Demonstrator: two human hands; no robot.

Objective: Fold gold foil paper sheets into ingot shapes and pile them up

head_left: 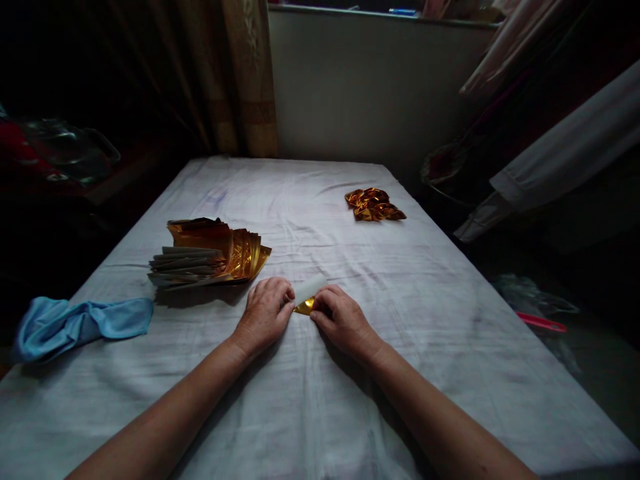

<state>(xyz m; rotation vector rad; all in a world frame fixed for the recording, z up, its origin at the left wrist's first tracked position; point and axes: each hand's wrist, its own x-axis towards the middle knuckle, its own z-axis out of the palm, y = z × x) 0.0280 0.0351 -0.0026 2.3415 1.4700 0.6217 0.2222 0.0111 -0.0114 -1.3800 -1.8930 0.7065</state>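
A small sheet of gold foil paper (305, 307) lies between my two hands, its near part folded to show gold and its far part pale. My left hand (269, 307) pinches its left corner between thumb and fingers. On the opposite side, my right hand (345, 319) is closed on the right edge, fingertips bent down to the cloth. To the left stands a fanned stack of gold foil paper (243, 257) with grey backs. Several folded gold foil pieces (373, 204) sit in a small heap at the far right of the table.
A crumpled blue cloth (85, 327) rests at the table's left edge. White cloth covers the table (440, 347). A glass jug (70, 150) stands off to the left, a curtain (250, 80) hangs behind, and clothes (565, 160) hang at right.
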